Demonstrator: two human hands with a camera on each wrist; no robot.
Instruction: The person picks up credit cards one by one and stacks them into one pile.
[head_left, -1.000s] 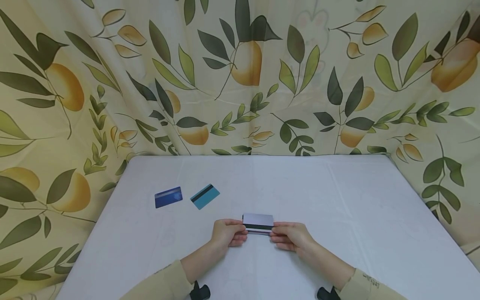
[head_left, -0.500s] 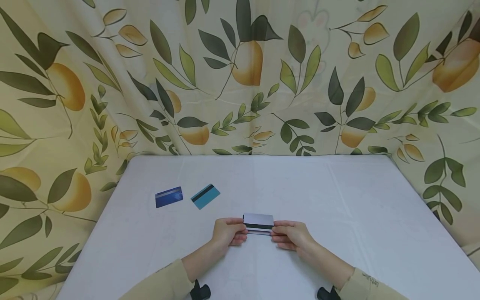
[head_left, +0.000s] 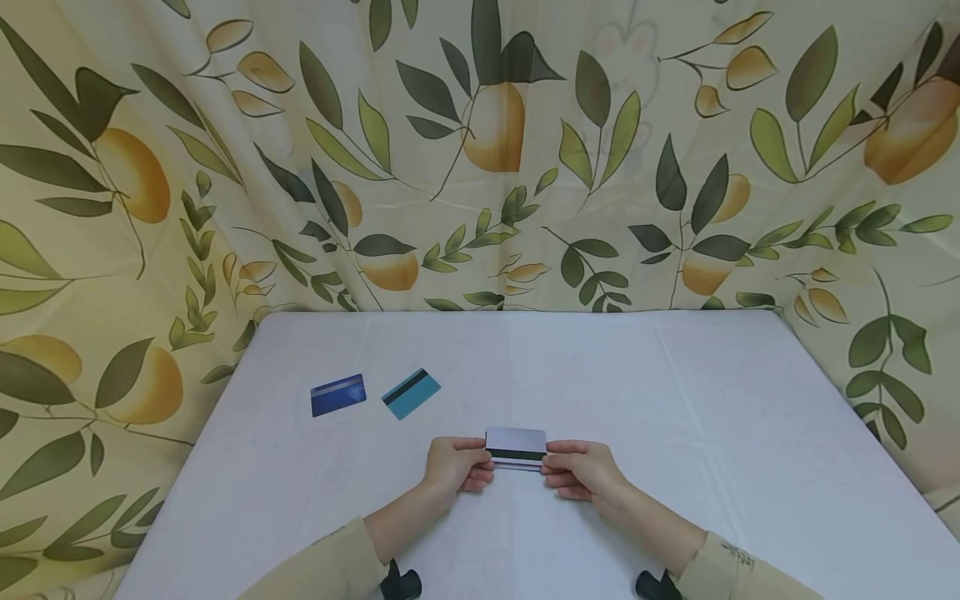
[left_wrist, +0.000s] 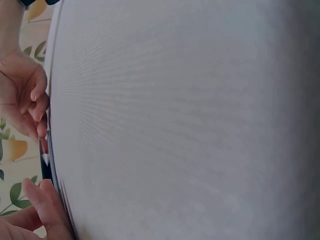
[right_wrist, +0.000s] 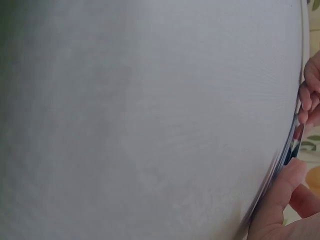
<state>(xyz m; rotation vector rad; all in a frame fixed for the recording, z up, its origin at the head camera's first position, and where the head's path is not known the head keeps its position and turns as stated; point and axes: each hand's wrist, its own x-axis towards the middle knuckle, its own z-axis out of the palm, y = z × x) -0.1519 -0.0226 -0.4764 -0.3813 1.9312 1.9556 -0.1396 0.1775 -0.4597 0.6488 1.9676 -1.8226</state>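
A silver-grey card point(head_left: 516, 438) with a black magnetic stripe lies on top of at least one more card, whose edge shows along its near side. My left hand point(head_left: 453, 463) pinches the left end of these cards, thumb on top. At the right end my right hand point(head_left: 588, 470) pinches them the same way. Both wrist views catch the cards almost edge-on, as thin dark lines point(left_wrist: 56, 187) beside the fingers. How many cards are in the stack cannot be told.
Further back on the white table point(head_left: 637, 375), to the left, lie a dark blue card point(head_left: 337, 395) and a teal card point(head_left: 411, 393) with a black stripe, apart from each other. A curtain point(head_left: 480, 200) with fruit and leaf prints hangs behind the table.
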